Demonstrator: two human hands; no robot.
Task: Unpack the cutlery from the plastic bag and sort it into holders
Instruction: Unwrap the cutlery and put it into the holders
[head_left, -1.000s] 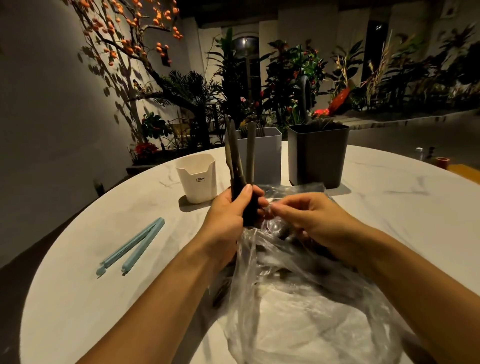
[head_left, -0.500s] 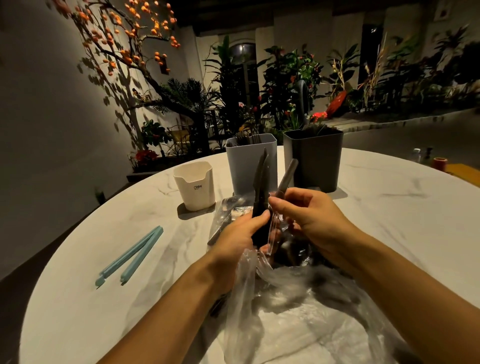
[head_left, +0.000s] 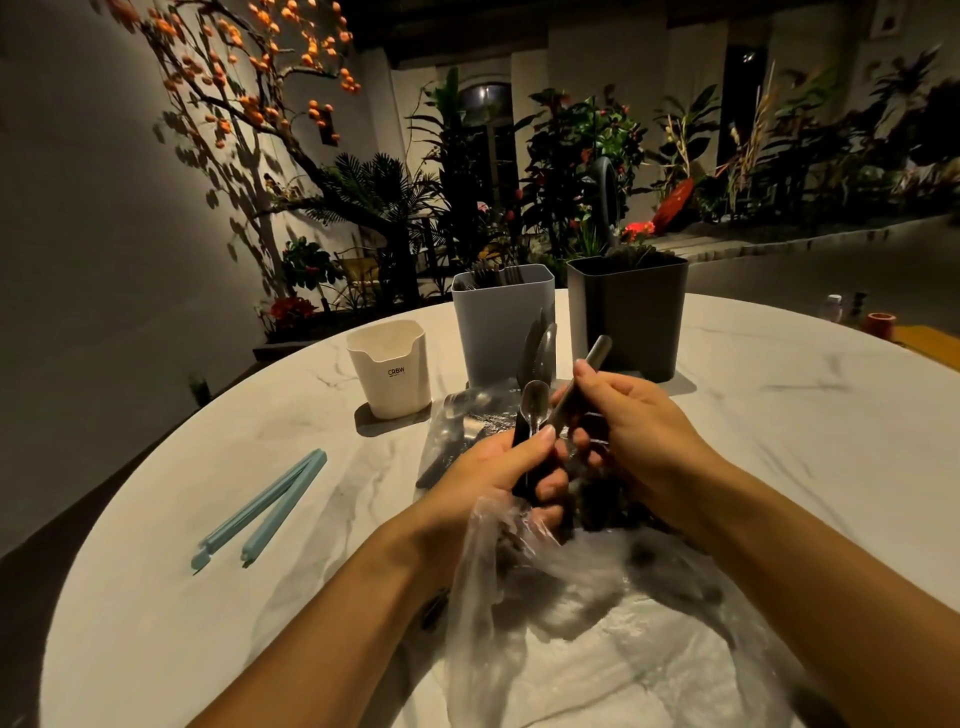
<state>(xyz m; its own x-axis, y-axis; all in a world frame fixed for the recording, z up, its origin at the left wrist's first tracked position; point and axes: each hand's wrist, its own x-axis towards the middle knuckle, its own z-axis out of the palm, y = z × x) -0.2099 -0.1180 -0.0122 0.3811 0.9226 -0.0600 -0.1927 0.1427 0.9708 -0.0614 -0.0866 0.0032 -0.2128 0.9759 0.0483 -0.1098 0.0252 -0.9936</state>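
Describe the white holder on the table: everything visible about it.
The white holder is a small cream cup that looks like matte plastic, with rounded corners and a dip cut into the front of its rim. Small dark lettering sits on its front face. It stands upright on the marble-look table, leftmost of the three holders, beside the taller grey holder and apart from it. No cutlery shows above its rim. Neither hand touches it; the plastic bag lies close to its right.

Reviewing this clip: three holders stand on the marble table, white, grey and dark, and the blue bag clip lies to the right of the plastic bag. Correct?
Not quite. The head view shows the blue bag clip lying left of the clear plastic bag, not right. The white holder, grey holder and dark holder do stand on the marble table.
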